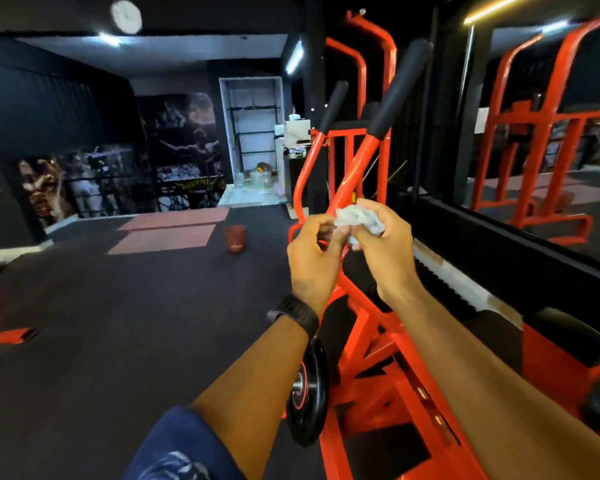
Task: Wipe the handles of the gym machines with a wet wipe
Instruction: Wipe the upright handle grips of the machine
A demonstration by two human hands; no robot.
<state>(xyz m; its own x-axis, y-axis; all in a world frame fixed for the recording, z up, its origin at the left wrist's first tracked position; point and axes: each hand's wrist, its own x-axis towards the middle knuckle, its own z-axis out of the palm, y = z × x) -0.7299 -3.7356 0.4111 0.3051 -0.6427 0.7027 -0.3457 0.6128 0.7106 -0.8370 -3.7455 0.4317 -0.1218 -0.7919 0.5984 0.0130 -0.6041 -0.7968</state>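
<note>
Head view: both my hands were raised together in front of the red machine frame (368, 341). My right hand (385, 251) gripped the wet wipe (359, 218), a crumpled pale wad bunched between its curled fingers and thumb. My left hand (312, 251), fingers also curled, met the wipe's left edge and appeared to pinch it, though blur made the exact contact hard to confirm. The wipe was held in the air, clear of the machine and well below its two handles. The nearer handle (400, 88) and the farther handle (333, 105), both with black grips, rose tilted on red bars beyond my hands; neither was touched. A black watch (297, 315) sat on my left wrist. Below my left forearm a black weight plate (309, 393) hung on the machine (red ring on its face). A small reddish bucket (235, 238) stood on the dark floor (118, 323) to the left. A wall mirror (551, 133) to the right reflected red frames.
</note>
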